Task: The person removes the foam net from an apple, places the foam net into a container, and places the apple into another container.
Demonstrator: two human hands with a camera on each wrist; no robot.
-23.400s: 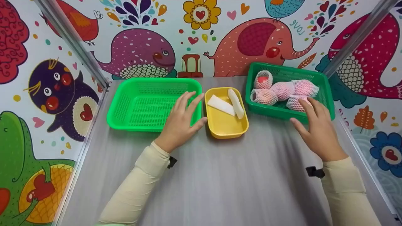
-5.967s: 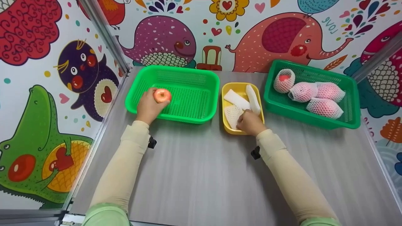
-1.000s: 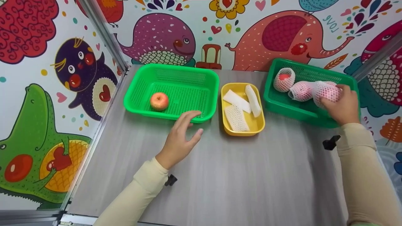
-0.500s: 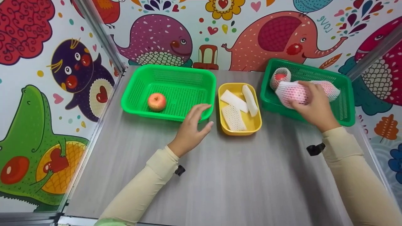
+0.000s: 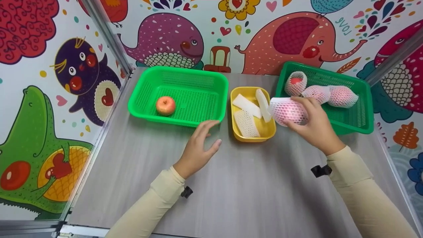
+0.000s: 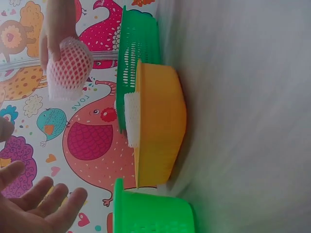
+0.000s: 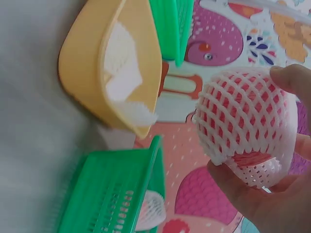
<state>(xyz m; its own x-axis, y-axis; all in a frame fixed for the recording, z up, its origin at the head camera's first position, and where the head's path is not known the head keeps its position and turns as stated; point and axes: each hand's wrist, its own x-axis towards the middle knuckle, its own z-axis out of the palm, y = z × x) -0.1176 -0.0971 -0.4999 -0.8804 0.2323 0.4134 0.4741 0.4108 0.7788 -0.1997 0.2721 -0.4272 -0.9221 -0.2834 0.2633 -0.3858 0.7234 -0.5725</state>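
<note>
My right hand (image 5: 314,127) holds an apple in a white foam net (image 5: 287,111) in the air, just right of the yellow box (image 5: 253,138). In the right wrist view, thumb and fingers grip the netted apple (image 7: 243,114), its red skin showing through the mesh. My left hand (image 5: 197,148) hovers before the light green basket (image 5: 188,77), fingers loosely bent and holding nothing. A bare apple (image 5: 165,105) lies in that basket. Three netted fruits, one of them at the far end (image 5: 343,96), lie in the dark green basket (image 5: 366,124).
Inside the yellow box are three foam net sleeves, one spread flat (image 5: 246,123). The boxes stand in a row along the back of the grey table (image 5: 231,198). Cartoon-printed walls (image 5: 224,43) with metal posts enclose it at the back and sides.
Over the last second my right hand has lifted a netted apple out of the dark green basket and brought it left toward the yellow box. Earlier, the bare apple was released in the light green basket.
</note>
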